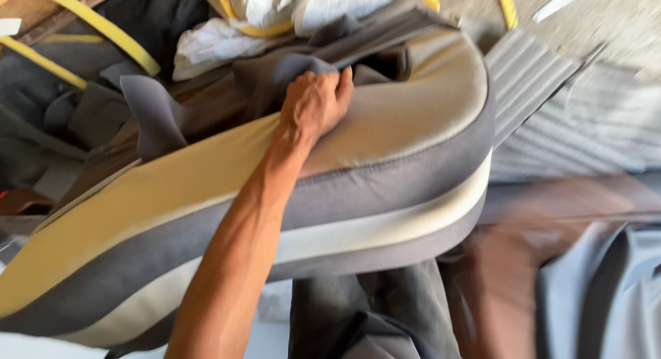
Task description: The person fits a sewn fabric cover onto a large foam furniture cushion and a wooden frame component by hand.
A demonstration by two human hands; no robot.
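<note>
A large seat cushion (385, 125) lies across my lap, beige on top with grey fabric sides and a pale band along its edge. My left hand (313, 104) reaches over it and is shut on a loose fold of the grey fabric cover (275, 73) at the cushion's far edge. My right hand (506, 259) is a motion-blurred shape low on the right, beside the cushion's near right corner. Its fingers cannot be made out.
More grey fabric pieces (148, 111) are piled at the far left. White cloth (275, 11) and yellow straps (103, 28) lie behind the cushion. A ribbed grey sheet (537, 77) is at the right. My grey trousers (372, 311) show below.
</note>
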